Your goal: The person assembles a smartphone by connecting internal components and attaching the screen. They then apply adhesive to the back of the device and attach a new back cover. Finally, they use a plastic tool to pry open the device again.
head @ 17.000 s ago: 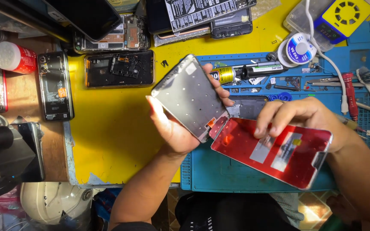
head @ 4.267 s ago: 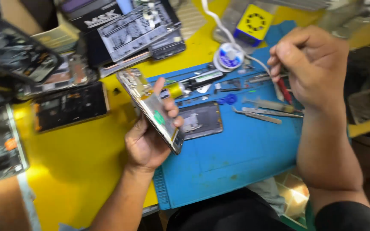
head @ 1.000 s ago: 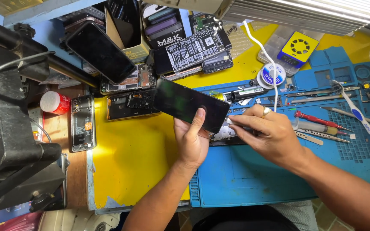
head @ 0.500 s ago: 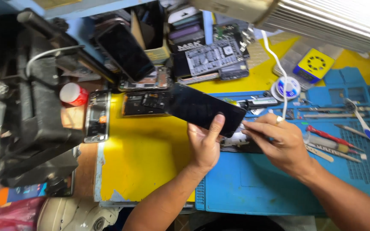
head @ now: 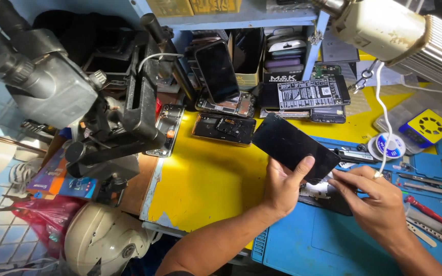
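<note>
My left hand (head: 282, 186) holds a black phone screen panel (head: 292, 145) tilted up over the bench, thumb on its lower right corner. My right hand (head: 376, 207) is beside it, fingers pinched at the panel's lower edge, where the panel meets an opened phone body (head: 325, 194) lying flat on the blue work mat (head: 323, 245). What the right fingers grip is hidden behind the panel.
A yellow mat (head: 205, 179) covers the bench middle, with opened phones (head: 224, 128) along its back. A microscope (head: 52, 87) stands on the left, a lamp (head: 389, 28) hangs at top right. Screwdrivers (head: 430, 209) and a solder spool (head: 387, 145) lie on the right. A helmet (head: 103, 243) sits below.
The view has swung left and down, showing more of the microscope. Both hands stay at the black panel; the right hand has shifted slightly toward its lower edge.
</note>
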